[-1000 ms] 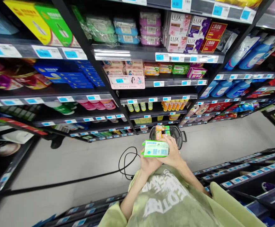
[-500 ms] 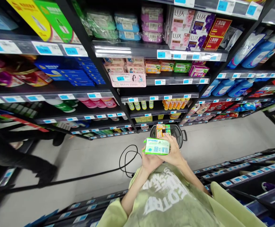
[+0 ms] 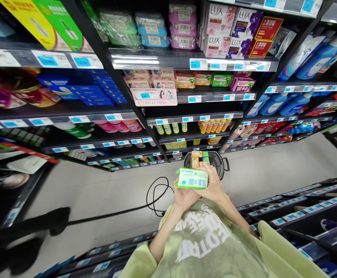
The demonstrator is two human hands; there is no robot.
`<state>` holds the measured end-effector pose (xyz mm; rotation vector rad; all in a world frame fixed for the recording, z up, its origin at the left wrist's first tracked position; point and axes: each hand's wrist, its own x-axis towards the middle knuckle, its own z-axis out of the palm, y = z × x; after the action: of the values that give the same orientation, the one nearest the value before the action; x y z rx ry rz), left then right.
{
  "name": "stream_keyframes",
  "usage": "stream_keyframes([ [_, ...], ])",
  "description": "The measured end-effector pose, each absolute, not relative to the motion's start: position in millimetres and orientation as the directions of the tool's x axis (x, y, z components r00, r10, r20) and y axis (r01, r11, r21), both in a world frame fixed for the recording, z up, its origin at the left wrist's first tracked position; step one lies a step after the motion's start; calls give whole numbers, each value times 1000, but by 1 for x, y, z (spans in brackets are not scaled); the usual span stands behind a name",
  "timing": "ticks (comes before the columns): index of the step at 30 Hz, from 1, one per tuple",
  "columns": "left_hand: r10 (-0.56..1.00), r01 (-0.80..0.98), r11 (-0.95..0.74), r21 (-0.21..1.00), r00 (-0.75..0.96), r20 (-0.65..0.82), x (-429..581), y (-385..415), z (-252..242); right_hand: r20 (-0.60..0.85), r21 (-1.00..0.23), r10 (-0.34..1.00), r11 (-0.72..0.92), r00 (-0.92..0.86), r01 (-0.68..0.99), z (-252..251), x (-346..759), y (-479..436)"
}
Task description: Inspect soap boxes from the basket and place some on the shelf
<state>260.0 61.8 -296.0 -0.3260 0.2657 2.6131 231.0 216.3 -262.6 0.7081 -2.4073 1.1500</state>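
Note:
A green-and-white printed pack (image 3: 193, 178), which looks like packaged soap, is held in front of my chest with a broad printed face turned up. My left hand (image 3: 185, 197) grips its left and near side, the fingers partly hidden beneath it. At the right end, my right hand (image 3: 214, 183) is closed round the pack, its fingers over the far corner. Just beyond my hands a black shopping basket (image 3: 218, 164) stands on the floor, partly covered by the pack and my right hand. Inside it are several orange and green soap boxes (image 3: 196, 154).
Ahead, a black shelf unit holds wrapped soap bars (image 3: 222, 80), boxed soaps (image 3: 219, 19) and blue bottles (image 3: 319, 58). A black cable (image 3: 113, 214) loops across the floor at left, near another person's dark shoe (image 3: 60, 220). More shelving (image 3: 272, 210) stands close behind me.
The other person's dark legs at the left have moved nearer the lower left, uncovering utensils on the side shelf. The view has shifted slightly. Both my hands keep the pack in nearly the same place.

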Motion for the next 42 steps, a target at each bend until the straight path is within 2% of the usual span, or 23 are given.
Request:
stream_keyframes([
  [10,442,-491,-864,106,-843,-306,260,63,-294,512,-613,-274,547,-814,-570,-264,232,217],
  [16,444,-502,-847,172,-848,-289,260,63,-295,497,-640,-277,524,-823,-563,-262,230,219],
  [19,355,-450,-833,321,-881,-312,261,67,-299,475,-651,-302,512,-827,-561,-258,228,224],
  [22,88,-239,-766,596,-958,-271,259,71,-304,435,-704,-315,465,-844,-537,-258,227,229],
  [24,-97,-93,-673,734,-972,-213,258,71,-304,399,-806,-294,338,-868,-485,-260,228,232],
  [26,-186,-23,-602,798,-968,-169,257,69,-301,358,-906,-249,142,-900,-400,-264,230,232],
  [29,-144,3,-552,834,-985,-92,258,65,-293,302,-953,-204,-83,-931,-291,-271,232,230],
  [32,-116,28,-543,839,-992,-42,260,62,-288,252,-961,-226,-174,-941,-216,-279,232,230],
  [39,-238,91,-544,834,-970,-49,261,57,-298,118,-985,-245,-155,-962,-82,-290,228,233],
  [42,-254,98,-552,828,-966,-55,262,56,-300,105,-980,-223,-187,-969,-63,-286,228,232],
])
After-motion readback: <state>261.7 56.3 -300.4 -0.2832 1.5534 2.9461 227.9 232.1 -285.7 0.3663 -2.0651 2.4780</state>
